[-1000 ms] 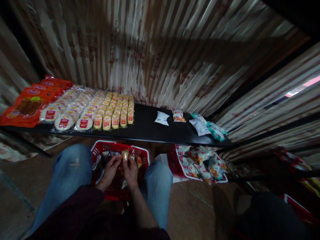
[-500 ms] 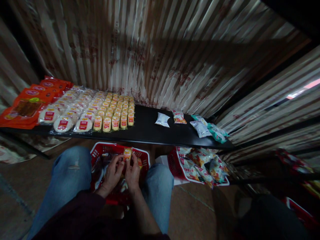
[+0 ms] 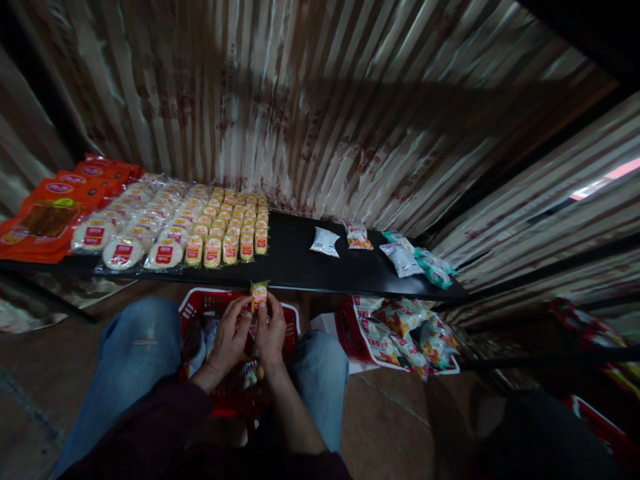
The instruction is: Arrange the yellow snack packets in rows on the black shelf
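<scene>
Between my hands, just below the front edge of the black shelf (image 3: 300, 257), is a small yellow wrapped snack cake (image 3: 259, 293). My right hand (image 3: 271, 333) is closed on it, thumb on the near face. The fingertips of my left hand (image 3: 230, 337) pinch at its left side. Under both hands stands a red basket (image 3: 290, 325) holding wrapped packets, partly hidden by my hands. On the shelf, rows of matching yellow snack cakes (image 3: 230, 247) stand beside rows of round white packaged cakes (image 3: 167, 252).
Orange packets (image 3: 47, 213) lie at the shelf's left end. Toward the right are a white packet (image 3: 325, 241), a red-and-white packet (image 3: 358, 236) and green packets (image 3: 435, 267). A second red basket (image 3: 349, 327) of snack bags stands below. A curtain (image 3: 300, 113) hangs behind.
Both hands have raised the yellow snack cake slightly out of the basket, toward the shelf's front edge. The rows on the shelf look the same.
</scene>
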Tool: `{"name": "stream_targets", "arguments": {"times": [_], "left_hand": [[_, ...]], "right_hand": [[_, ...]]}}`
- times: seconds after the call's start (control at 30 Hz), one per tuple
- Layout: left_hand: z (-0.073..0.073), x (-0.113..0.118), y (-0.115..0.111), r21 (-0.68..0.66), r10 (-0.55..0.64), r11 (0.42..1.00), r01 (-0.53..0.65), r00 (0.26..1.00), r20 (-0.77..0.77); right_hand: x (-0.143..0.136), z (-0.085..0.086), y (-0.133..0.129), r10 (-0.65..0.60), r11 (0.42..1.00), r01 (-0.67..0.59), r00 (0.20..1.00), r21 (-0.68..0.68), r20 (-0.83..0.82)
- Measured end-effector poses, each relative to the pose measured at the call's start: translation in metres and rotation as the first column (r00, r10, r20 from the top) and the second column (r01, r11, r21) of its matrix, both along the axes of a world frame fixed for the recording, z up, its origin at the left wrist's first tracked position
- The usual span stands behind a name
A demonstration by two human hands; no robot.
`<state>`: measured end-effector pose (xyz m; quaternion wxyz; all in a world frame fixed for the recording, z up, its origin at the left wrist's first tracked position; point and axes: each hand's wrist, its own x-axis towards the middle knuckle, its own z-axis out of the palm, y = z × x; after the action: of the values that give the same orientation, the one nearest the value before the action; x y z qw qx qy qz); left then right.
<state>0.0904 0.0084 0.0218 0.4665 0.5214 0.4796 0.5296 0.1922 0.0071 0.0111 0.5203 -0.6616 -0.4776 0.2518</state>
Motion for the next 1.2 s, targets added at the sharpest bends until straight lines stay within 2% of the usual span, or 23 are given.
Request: {"name": "stream_targets", "arguments": {"times": [0.17, 0.27, 0.53, 0.73, 1.0, 1.2], "left_hand": [[0.009, 0.003, 0.012, 0.018, 0.007, 1.000, -0.007, 1.000, 0.009], [0.012, 0.006, 0.022, 0.062, 0.021, 0.998, -0.020, 1.000, -0.003], [0.015, 0.015, 0.055, 0.229, 0.017, 0.973, 0.024, 0.984, -0.176], [0.018, 0.022, 0.072, 0.283, 0.051, 0.959, 0.020, 0.969, -0.241], [0.011, 0.028, 0.090, 0.289, 0.075, 0.957, 0.021, 0.946, -0.317], [0.005, 0.026, 0.100, 0.301, 0.096, 0.954, 0.016, 0.931, -0.352]], "right_hand": [[0.002, 0.009, 0.012, -0.055, 0.998, 0.055, 0.998, 0.001, 0.003], [0.003, 0.012, 0.023, -0.036, 0.999, 0.036, 0.999, 0.030, -0.014], [0.011, 0.018, 0.062, -0.009, 0.993, 0.011, 1.000, 0.114, -0.022], [0.020, 0.018, 0.090, -0.028, 0.996, 0.025, 0.999, 0.083, 0.030], [0.024, 0.017, 0.120, -0.050, 0.996, 0.039, 0.990, 0.086, 0.131], [0.023, 0.013, 0.136, -0.012, 0.996, -0.003, 0.988, 0.094, 0.153]]}}
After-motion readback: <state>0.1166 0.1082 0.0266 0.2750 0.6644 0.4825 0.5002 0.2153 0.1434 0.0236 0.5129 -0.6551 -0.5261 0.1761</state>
